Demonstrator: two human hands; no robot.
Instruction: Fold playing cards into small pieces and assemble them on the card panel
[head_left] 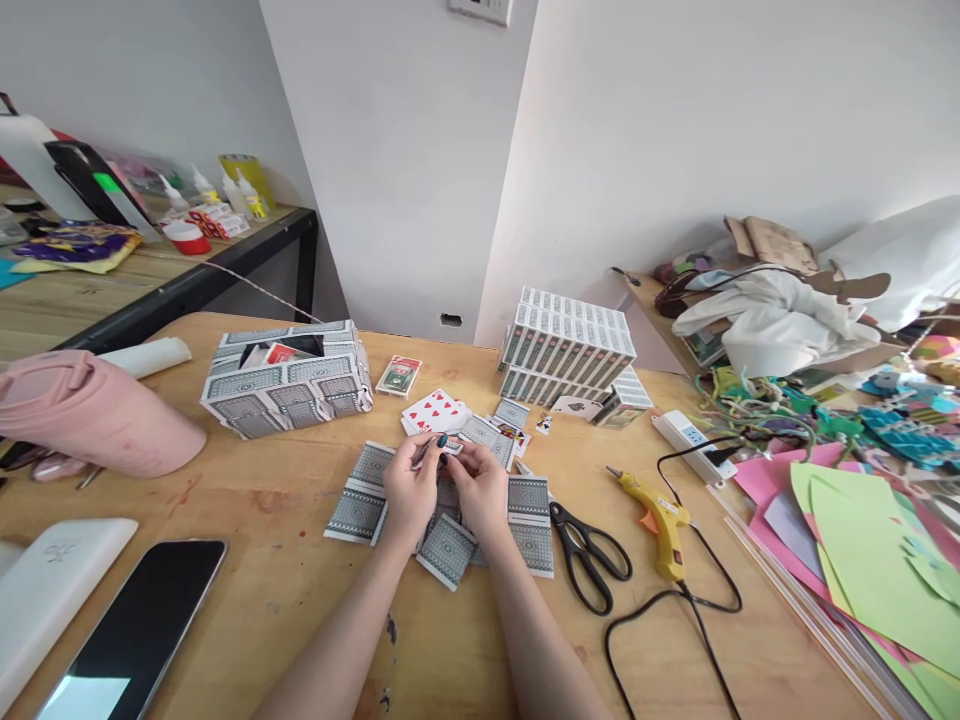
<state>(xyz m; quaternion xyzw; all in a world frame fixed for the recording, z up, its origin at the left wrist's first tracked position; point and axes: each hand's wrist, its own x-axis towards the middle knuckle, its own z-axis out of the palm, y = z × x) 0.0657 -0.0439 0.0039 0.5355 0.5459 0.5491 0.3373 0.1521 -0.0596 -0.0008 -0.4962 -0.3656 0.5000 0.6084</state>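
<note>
Between my two hands I hold a small piece of playing card (450, 448), pinched at its ends; its full shape is partly hidden by fingers. My left hand (411, 482) is closed on its left side, and my right hand (480, 484) is closed on its right. Under and around the hands lie several grey-backed playing cards (356, 513), some joined or overlapping. A face-up card with red hearts (435, 412) lies just beyond my hands. To the right of the cards rest black-handled scissors (589, 555).
A card-covered box (289, 378) stands back left, near a boxed deck (399, 376). Stacked card decks (566, 345) stand back right. A yellow glue gun (660, 520) with a black cord lies right, beside coloured paper (870, 540). A phone (139, 630) and pink bag (97, 410) are left.
</note>
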